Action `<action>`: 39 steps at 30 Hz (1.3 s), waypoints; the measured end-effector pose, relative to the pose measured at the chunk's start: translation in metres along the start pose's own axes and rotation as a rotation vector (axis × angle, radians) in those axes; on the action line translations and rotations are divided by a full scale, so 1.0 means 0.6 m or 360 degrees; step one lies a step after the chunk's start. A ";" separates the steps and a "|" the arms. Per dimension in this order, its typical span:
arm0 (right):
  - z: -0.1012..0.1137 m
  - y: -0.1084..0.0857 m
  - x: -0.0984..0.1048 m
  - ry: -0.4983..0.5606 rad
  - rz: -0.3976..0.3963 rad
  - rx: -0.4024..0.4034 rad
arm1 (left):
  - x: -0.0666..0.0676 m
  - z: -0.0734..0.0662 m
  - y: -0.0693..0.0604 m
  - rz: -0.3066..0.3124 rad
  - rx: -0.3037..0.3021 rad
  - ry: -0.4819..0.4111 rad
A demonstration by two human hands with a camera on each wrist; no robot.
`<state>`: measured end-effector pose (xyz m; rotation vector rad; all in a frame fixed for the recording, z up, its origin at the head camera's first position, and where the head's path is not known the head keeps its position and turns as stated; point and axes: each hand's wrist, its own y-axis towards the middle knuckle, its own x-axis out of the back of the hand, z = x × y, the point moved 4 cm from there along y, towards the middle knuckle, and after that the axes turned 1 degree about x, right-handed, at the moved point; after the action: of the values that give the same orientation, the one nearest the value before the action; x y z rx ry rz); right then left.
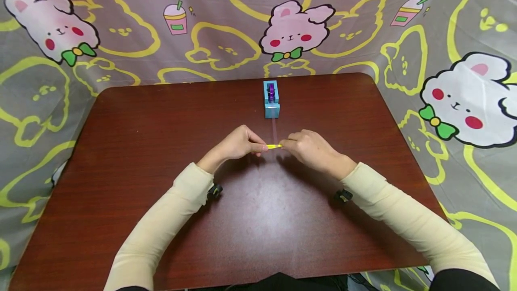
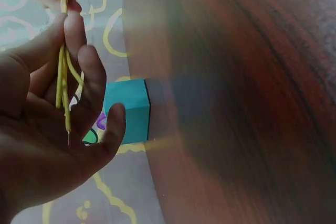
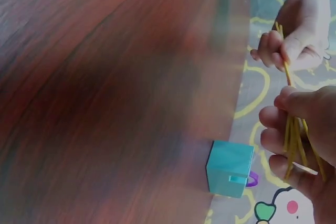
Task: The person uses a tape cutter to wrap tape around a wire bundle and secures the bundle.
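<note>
Between the two hands stretches a small bundle of yellow wires (image 1: pixel 274 146). My left hand (image 1: pixel 241 143) pinches one side of it; in the left wrist view loose wire ends (image 2: pixel 64 85) fan out over the palm, one with a thin bare tip. My right hand (image 1: pixel 311 149) pinches the other side, and several ends (image 3: pixel 295 140) spread beneath its fingers in the right wrist view. Behind the bundle a strip of clear tape (image 1: pixel 274 130) runs from a blue tape dispenser (image 1: pixel 272 111) towards the wires. Whether the tape touches them I cannot tell.
The dispenser, with a purple reel (image 1: pixel 271 91), stands near the back edge of the brown table (image 1: pixel 161 116). A patterned cloth (image 1: pixel 226 53) with cartoon rabbits hangs behind the table and at both sides.
</note>
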<state>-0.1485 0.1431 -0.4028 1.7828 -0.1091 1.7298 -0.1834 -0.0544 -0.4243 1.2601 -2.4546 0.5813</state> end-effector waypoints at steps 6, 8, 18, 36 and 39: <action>-0.020 0.010 0.002 0.0441 0.0125 -0.0175 | 0.000 -0.011 -0.010 -0.0136 -0.0154 0.0160; -0.030 0.014 -0.001 0.0632 0.0209 -0.0236 | 0.000 -0.013 -0.013 -0.0182 -0.0248 0.0250; -0.104 0.018 -0.043 0.1697 0.0770 -0.0846 | 0.003 -0.023 -0.027 -0.0428 -0.0718 0.0848; -0.109 0.007 -0.097 0.2530 0.1321 -0.0882 | -0.004 -0.033 -0.035 -0.0528 -0.0895 0.1158; -0.109 0.008 -0.095 0.2601 0.1303 -0.0816 | -0.004 -0.034 -0.036 -0.0525 -0.0862 0.1194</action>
<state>-0.2150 0.1505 -0.4585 -0.4371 -0.5265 2.7890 -0.1624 -0.0544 -0.4033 0.9512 -1.5846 0.2076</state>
